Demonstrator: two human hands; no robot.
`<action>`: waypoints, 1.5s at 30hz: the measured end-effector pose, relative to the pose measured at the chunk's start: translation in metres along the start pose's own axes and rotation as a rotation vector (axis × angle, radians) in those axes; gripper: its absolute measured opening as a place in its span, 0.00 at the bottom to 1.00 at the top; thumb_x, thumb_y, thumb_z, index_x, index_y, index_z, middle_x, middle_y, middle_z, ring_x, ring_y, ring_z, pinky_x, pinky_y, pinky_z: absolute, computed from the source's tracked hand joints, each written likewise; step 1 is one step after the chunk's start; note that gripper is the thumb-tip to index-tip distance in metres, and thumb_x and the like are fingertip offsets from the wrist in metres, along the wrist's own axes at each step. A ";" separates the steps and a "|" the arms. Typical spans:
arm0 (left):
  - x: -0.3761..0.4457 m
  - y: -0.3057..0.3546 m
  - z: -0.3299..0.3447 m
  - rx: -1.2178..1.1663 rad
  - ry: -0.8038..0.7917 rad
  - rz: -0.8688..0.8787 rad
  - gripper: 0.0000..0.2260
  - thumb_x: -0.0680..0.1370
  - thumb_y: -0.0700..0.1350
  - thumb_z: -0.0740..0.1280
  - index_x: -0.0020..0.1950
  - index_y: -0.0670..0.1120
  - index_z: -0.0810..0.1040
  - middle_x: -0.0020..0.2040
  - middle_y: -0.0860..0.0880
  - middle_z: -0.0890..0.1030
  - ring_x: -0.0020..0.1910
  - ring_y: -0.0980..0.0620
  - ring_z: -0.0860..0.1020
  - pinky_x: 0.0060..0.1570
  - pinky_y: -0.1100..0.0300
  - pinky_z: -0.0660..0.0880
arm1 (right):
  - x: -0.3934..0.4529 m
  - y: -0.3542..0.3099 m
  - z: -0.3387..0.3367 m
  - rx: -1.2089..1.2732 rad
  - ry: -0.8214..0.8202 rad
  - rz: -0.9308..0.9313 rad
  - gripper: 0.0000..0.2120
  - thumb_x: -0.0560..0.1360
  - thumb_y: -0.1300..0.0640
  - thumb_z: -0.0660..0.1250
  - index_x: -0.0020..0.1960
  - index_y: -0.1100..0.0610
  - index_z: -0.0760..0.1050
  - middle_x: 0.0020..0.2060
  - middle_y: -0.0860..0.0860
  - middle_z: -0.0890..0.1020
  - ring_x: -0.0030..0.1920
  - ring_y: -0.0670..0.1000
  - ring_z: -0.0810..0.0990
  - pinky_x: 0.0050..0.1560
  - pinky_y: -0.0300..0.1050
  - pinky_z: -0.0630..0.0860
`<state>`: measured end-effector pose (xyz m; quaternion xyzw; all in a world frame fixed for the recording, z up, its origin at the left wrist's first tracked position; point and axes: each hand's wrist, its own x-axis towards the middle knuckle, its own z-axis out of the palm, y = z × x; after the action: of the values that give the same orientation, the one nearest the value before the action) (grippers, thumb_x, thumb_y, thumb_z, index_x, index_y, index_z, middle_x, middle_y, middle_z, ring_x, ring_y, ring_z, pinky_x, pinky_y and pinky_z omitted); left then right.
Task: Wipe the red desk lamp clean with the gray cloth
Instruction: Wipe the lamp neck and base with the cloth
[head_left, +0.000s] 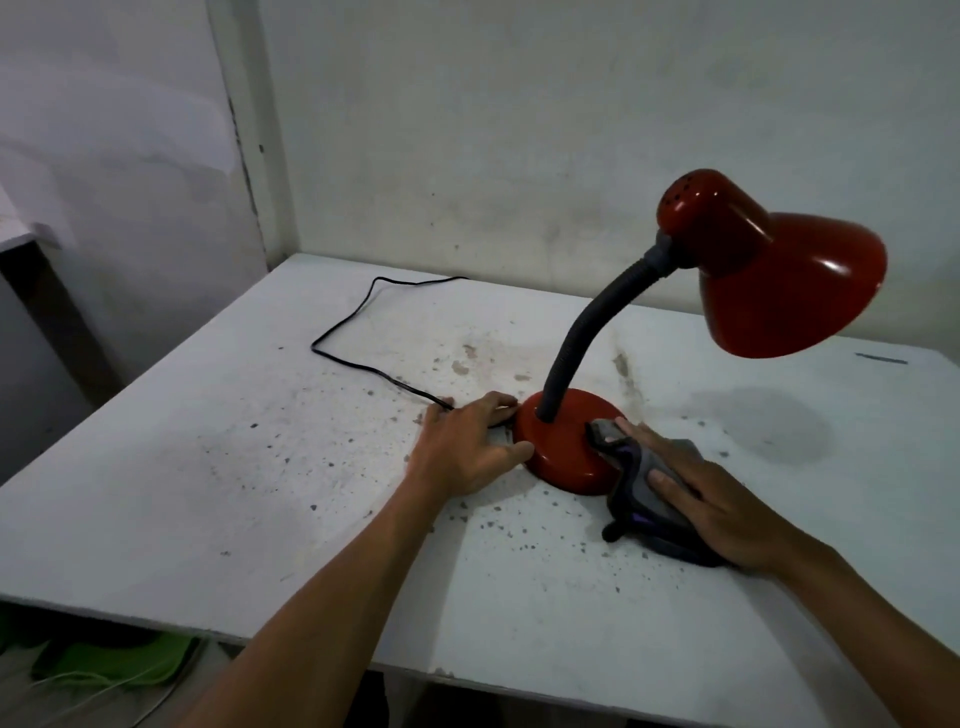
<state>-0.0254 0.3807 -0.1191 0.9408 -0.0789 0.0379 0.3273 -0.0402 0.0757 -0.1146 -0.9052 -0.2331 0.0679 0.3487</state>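
Bracing the base (563, 454) of the red desk lamp (567, 353) with the left hand (467, 449), fingers straight and spread, thumb touching its rim, nothing clasped. Pressing the gray cloth (629, 494) flat under the right hand (714, 501), fingers straight, half on the base, half on the table (234, 467). Standing upright between both hands, shade (784, 291) above the right one, cord (315, 347) trailing beyond the left

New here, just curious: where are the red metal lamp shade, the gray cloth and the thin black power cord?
Red metal lamp shade (789, 291): head view, middle of its outer cone.
Gray cloth (631, 480): head view, uncovered middle fold.
Thin black power cord (332, 329): head view, slanting stretch above its bend.
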 end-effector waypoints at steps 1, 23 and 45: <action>0.000 0.002 0.001 0.001 0.003 0.009 0.33 0.70 0.64 0.63 0.73 0.55 0.67 0.69 0.56 0.77 0.69 0.52 0.73 0.72 0.47 0.55 | -0.001 0.002 -0.006 0.099 0.052 0.050 0.21 0.82 0.42 0.55 0.73 0.40 0.70 0.70 0.41 0.77 0.71 0.42 0.74 0.68 0.35 0.68; 0.001 -0.002 0.001 -0.001 0.013 0.017 0.33 0.70 0.65 0.63 0.73 0.56 0.67 0.69 0.57 0.77 0.69 0.52 0.73 0.71 0.47 0.56 | 0.001 -0.011 0.014 0.031 0.021 -0.048 0.22 0.85 0.45 0.55 0.78 0.34 0.61 0.80 0.37 0.62 0.78 0.35 0.59 0.76 0.34 0.58; 0.002 -0.003 0.003 -0.011 0.027 0.034 0.32 0.71 0.65 0.63 0.73 0.56 0.67 0.68 0.58 0.77 0.69 0.53 0.74 0.72 0.46 0.56 | 0.016 -0.023 0.025 -0.191 0.047 -0.033 0.24 0.84 0.40 0.52 0.74 0.22 0.46 0.77 0.22 0.46 0.79 0.33 0.39 0.79 0.53 0.50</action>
<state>-0.0232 0.3805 -0.1232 0.9369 -0.0908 0.0557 0.3329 -0.0421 0.1127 -0.1172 -0.9318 -0.2452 0.0184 0.2671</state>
